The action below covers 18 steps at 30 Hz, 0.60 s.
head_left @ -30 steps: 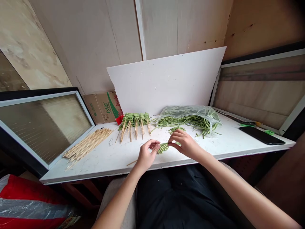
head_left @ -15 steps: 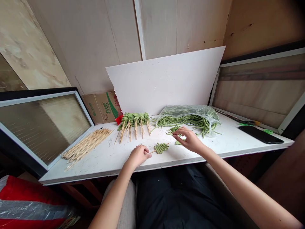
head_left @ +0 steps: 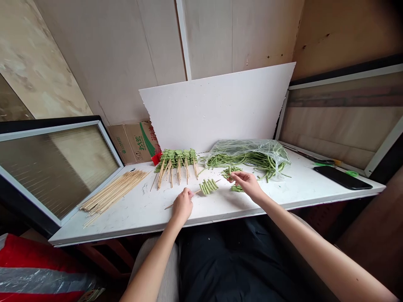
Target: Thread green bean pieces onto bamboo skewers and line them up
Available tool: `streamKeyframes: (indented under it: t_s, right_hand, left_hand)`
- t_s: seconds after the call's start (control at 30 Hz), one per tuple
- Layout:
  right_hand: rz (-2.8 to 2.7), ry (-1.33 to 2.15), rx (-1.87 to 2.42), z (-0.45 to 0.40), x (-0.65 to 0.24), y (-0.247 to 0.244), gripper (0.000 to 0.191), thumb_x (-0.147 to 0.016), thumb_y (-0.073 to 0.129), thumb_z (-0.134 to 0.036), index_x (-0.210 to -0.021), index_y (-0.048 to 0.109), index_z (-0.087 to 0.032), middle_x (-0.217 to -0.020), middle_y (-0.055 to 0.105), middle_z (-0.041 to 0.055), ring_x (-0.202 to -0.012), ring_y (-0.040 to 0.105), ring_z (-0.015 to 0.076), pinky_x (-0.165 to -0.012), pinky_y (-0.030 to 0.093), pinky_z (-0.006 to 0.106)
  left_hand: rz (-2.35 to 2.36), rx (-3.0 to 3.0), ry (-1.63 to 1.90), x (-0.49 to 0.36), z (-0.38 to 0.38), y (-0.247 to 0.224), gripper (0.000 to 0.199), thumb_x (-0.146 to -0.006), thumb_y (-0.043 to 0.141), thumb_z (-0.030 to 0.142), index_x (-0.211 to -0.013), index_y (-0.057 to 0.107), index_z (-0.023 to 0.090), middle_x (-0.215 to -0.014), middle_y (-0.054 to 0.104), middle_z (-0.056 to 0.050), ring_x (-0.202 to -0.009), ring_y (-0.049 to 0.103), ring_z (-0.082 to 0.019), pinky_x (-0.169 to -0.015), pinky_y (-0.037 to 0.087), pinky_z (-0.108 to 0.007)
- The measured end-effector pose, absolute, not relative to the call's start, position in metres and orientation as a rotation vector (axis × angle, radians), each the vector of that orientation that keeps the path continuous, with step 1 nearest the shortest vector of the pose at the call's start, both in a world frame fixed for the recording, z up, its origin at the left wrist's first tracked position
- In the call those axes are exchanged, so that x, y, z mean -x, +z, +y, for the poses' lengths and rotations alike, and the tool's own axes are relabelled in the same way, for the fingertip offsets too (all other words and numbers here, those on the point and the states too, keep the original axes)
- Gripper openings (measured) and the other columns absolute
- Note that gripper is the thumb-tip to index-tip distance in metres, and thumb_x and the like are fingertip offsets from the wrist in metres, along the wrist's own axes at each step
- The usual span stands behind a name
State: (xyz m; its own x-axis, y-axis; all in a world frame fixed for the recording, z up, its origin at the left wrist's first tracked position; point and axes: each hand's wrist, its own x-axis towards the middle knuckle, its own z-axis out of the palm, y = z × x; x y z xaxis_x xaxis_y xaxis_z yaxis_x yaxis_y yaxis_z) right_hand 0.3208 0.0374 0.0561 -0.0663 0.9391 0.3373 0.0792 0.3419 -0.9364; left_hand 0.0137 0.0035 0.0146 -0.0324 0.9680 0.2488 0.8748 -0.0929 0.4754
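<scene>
My left hand is closed around a bamboo skewer that points to the right. Several short green bean pieces are threaded crosswise on it, and its bare tip shows past them. Between the thumb and fingers of my right hand is a single cut green bean piece, held upright. This hand is a little to the right of the skewer's tip and apart from it. Behind and below its fingers lie a pile of cut bean pieces and a small row of pieces.
Finished bean skewers are stacked at the back. Loose bamboo skewers lie on the left of the white table. A clear bag of long beans is behind my right hand; a black phone lies at the right. A white board leans behind.
My right hand has picked up a bean piece from the pile and turned it upright. My left hand has shifted slightly left and tilted the loaded skewer upward at its tip.
</scene>
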Motion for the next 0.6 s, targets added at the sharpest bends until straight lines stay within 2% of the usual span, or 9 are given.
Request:
streamKeyframes:
  t_s: [0.27,0.4,0.6]
  right_hand:
    - [-1.187,1.207,0.851,0.046,-0.31,0.027,0.05,-0.076,0.085,-0.062,-0.102,0.076,-0.02,-0.112,0.08,0.0142,-0.105,0.075,0.0294,-0.088,0.06,0.039]
    - [-1.233,1.222,0.839,0.048,-0.306,0.016,0.057,-0.076,0.084,-0.065,-0.111,0.076,-0.021,-0.11,0.08,0.0126,-0.1,0.074,0.0271,-0.088,0.059,0.04]
    - [-1.29,1.285,0.833,0.049,-0.303,0.012,0.053,-0.077,0.081,-0.065,-0.106,0.076,-0.021,-0.111,0.078,0.0095,-0.095,0.071,0.0216,-0.081,0.055,0.032]
  left_hand:
    - [1.872,-2.149,1.003,-0.014,0.003,0.005,0.018,-0.102,0.044,0.009,-0.106,0.054,0.023,-0.102,0.075,-0.008,-0.093,0.071,-0.024,-0.077,0.045,-0.03]
    - [1.915,-2.187,0.947,-0.016,0.002,0.005,0.019,-0.102,0.044,0.008,-0.108,0.054,0.023,-0.105,0.077,-0.009,-0.093,0.071,-0.026,-0.078,0.045,-0.032]
    - [1.961,-2.209,0.837,-0.019,0.002,0.006,0.023,-0.1,0.042,0.004,-0.109,0.053,0.022,-0.111,0.078,-0.011,-0.095,0.072,-0.028,-0.083,0.046,-0.035]
